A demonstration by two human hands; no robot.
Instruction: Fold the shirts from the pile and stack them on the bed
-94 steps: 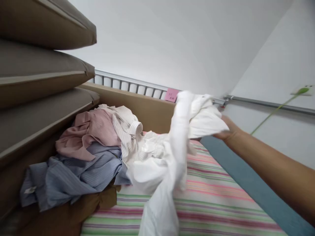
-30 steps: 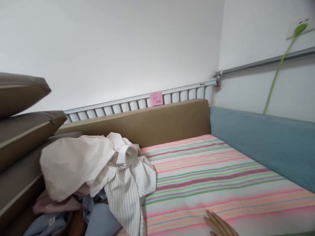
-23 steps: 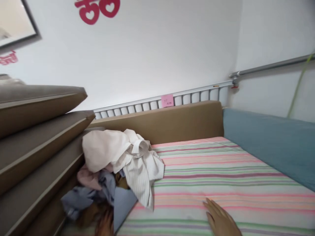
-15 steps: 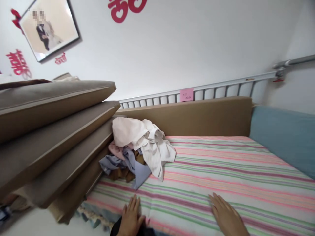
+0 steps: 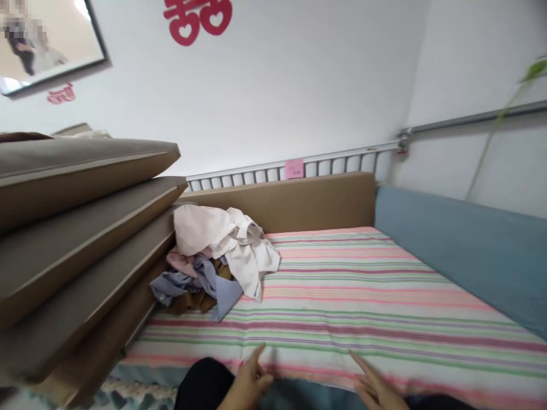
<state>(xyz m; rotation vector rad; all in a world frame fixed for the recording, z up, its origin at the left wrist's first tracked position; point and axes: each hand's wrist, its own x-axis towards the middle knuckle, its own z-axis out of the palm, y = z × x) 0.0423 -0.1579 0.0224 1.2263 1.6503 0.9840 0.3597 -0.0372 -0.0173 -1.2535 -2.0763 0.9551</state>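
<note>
A: Hands located?
B: Both are seen at the near edge of the frame. The left hand (image 5: 244, 382) is raised over the near edge of the striped sheet (image 5: 363, 296), with fingers spread, grip released and nothing held. The right hand (image 5: 376, 390) is laid out to its right, fingers stretched toward the far left. Its grip is also released and nothing is grasped.
A: Contact with the sheet?
B: The right fingertips appear to be rested on the sheet's near edge. For the left hand, contact cannot be told because of blur.
A: Sheet location?
B: It is spread flat across the bed, with pink, green and white stripes run left to right. It is extended from the near edge to the brown backrest (image 5: 307, 199) at the far side.
A: Other items noted?
B: A clothes pile (image 5: 217, 256) is heaped at the far left corner of the sheet, well apart from both hands. White and cream shirts are on top, with pink, blue and brown pieces under them. The pile is pressed against a stack of brown cushions (image 5: 81, 228) leaned at the left. A blue cushion (image 5: 461, 250) is set along the right side. A pink note (image 5: 294, 168) is stuck on the white rail (image 5: 239, 177) behind the backrest. A red paper cutout (image 5: 197, 17) and a framed picture (image 5: 47, 45) are hung on the far wall.
</note>
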